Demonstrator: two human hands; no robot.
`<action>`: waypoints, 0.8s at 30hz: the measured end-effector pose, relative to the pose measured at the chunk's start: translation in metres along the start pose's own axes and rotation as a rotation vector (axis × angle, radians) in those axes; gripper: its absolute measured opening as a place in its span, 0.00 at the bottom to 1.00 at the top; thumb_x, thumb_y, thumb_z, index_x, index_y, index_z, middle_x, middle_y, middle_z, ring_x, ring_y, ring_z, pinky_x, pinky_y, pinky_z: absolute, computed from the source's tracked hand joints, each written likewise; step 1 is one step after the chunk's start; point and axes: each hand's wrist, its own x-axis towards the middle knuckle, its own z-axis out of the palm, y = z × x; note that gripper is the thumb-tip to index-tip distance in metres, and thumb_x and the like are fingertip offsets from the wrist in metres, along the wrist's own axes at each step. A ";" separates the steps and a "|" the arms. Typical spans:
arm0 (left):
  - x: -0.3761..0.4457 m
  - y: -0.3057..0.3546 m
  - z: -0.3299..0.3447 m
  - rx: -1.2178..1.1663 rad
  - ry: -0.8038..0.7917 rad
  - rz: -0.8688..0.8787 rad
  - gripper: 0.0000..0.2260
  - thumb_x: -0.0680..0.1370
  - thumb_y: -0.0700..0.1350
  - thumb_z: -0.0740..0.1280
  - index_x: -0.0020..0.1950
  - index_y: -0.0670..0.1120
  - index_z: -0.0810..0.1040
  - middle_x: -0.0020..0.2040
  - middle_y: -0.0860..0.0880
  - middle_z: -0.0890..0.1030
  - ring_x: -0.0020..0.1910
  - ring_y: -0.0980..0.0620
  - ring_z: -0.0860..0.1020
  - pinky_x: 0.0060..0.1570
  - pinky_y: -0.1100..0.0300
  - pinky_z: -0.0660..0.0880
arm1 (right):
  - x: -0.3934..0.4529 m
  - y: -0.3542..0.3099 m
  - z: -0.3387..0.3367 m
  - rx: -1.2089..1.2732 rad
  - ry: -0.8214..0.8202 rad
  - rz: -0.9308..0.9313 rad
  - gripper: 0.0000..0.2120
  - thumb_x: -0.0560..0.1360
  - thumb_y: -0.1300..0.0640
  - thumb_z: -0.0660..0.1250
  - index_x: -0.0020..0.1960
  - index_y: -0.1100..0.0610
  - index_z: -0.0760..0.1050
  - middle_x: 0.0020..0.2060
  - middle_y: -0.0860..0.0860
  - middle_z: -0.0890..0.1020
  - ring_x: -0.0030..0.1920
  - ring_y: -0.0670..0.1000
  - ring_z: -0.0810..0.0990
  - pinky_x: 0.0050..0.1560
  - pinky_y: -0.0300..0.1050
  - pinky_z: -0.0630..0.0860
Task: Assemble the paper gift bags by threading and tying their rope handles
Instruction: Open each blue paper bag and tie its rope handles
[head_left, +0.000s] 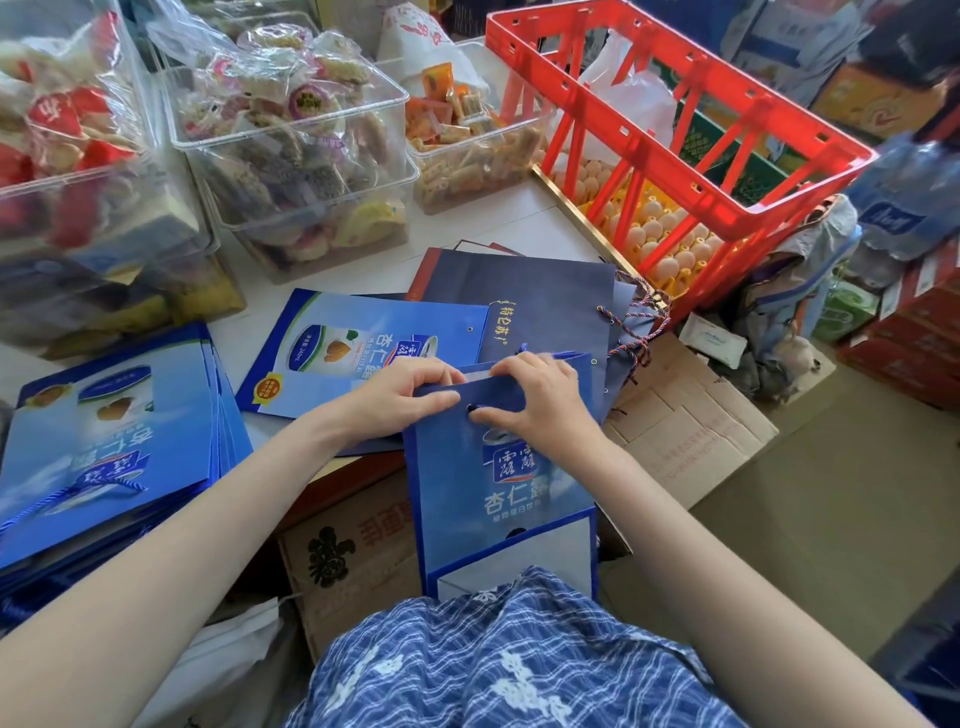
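Head view: the blue paper gift bag (498, 467) stands on the lap against the table edge, both hands at its top hem. Left hand (400, 397) pinches the hem; right hand (540, 400) pinches at the eyelet (471, 408). Light, creasable paper: best held by the reinforced hem.

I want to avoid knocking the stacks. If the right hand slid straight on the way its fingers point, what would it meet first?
The right hand points left along the bag's top edge, so it would probably meet the left hand first, gripping the same edge close by. The stack lies farther left; depth is unclear.
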 end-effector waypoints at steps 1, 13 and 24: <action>0.001 -0.003 0.001 0.075 -0.008 0.032 0.08 0.78 0.46 0.65 0.38 0.51 0.72 0.52 0.57 0.76 0.54 0.55 0.71 0.54 0.66 0.66 | -0.001 0.002 -0.002 -0.022 -0.020 -0.010 0.20 0.69 0.43 0.72 0.51 0.57 0.76 0.48 0.49 0.78 0.51 0.50 0.72 0.60 0.48 0.58; 0.003 -0.005 0.029 0.477 0.183 0.303 0.08 0.66 0.49 0.77 0.38 0.46 0.83 0.49 0.56 0.80 0.59 0.50 0.69 0.58 0.44 0.67 | -0.034 0.008 0.002 -0.032 0.027 -0.123 0.10 0.72 0.54 0.72 0.41 0.61 0.77 0.42 0.54 0.79 0.42 0.48 0.68 0.34 0.35 0.64; -0.022 -0.028 0.049 0.374 0.358 0.311 0.06 0.68 0.38 0.75 0.43 0.43 0.81 0.52 0.53 0.80 0.54 0.56 0.67 0.55 0.69 0.63 | -0.005 -0.016 -0.009 0.244 -0.458 0.109 0.11 0.79 0.55 0.62 0.55 0.57 0.81 0.47 0.52 0.82 0.44 0.47 0.77 0.46 0.40 0.74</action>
